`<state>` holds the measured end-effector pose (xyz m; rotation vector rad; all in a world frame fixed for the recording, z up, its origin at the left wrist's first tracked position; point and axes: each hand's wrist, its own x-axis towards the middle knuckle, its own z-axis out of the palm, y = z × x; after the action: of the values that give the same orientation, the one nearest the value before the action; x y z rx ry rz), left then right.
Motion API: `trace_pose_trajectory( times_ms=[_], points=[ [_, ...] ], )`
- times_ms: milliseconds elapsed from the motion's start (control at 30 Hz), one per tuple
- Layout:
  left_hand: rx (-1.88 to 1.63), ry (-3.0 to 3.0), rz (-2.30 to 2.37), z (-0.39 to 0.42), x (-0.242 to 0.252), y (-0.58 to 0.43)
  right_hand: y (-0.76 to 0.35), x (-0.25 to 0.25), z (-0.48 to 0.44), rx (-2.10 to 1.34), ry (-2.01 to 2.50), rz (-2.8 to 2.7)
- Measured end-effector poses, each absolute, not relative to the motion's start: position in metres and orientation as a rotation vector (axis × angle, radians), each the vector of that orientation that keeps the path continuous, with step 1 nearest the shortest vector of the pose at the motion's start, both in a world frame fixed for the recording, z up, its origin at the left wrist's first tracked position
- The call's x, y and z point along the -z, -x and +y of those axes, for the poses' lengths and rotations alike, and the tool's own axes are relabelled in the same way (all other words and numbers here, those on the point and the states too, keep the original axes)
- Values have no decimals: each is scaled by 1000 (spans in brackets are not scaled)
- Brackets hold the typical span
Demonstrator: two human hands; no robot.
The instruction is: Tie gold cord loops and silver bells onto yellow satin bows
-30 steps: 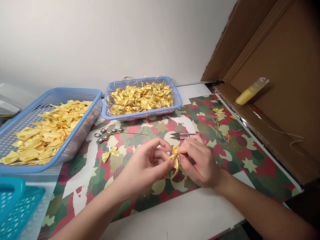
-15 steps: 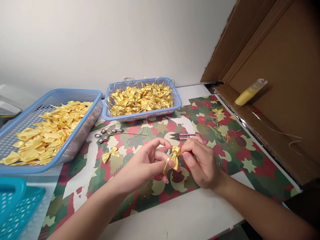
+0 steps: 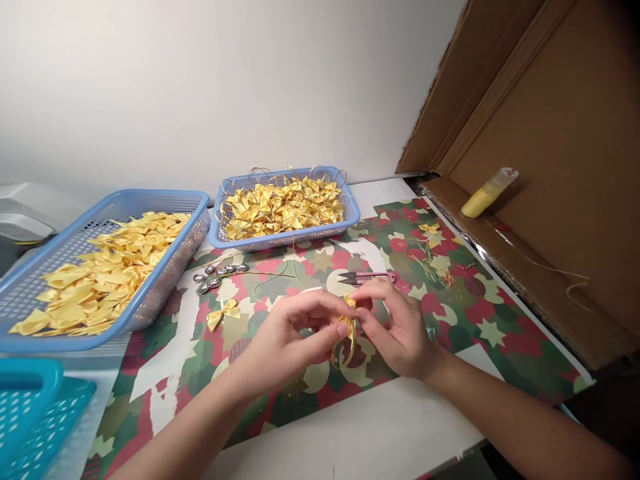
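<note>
The left hand (image 3: 295,330) holds a small yellow bow (image 3: 351,300) in a narrow pinch, with the thumb at the front and the other fingers curled behind it. The right hand (image 3: 395,327) meets it from the other side, its thumb and forefinger also narrow and closed on this same bow. A loop of gold cord (image 3: 351,343) hangs below the bow, between the two hands; the fingers cover the middle, so I cannot say well how the cord joins it.

Just beyond the right hand lie pink thread snips (image 3: 375,275), with dark blades pointing to the left. Beyond the left hand, a second bow (image 3: 225,313) rests flat on the patterned sheet (image 3: 493,331) which covers much of the white bench (image 3: 370,427). Near this bow is a group of silvery round pieces (image 3: 241,267).

Farther back stands a blue basket (image 3: 287,243) full of bows with gold cords. At the left is a larger blue basket (image 3: 65,343) of plain bows, and in front of it a teal basket (image 3: 30,367). On the right lie cord scraps (image 3: 440,270), and a yellow tube (image 3: 483,200) leans by the cardboard (image 3: 540,167).
</note>
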<state>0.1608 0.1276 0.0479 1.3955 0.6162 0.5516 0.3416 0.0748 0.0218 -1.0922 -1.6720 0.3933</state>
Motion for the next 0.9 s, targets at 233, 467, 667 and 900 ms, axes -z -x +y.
trace_pose_trajectory(
  times_ms=[233,467,667,900],
  points=[
    [-614,-1565,685,126,-46,-163,-379,-8,105,-230,1692,-1873],
    [-627,-1618,740,128,-37,-165,-389,5,112,-290,1845,-2004],
    [-741,-1524,792,128,-25,-168,-390,-4,106,-753,1609,-1648],
    [-840,-1458,818,128,-13,-171,-378,-23,91,-931,1306,-1762]
  ],
)
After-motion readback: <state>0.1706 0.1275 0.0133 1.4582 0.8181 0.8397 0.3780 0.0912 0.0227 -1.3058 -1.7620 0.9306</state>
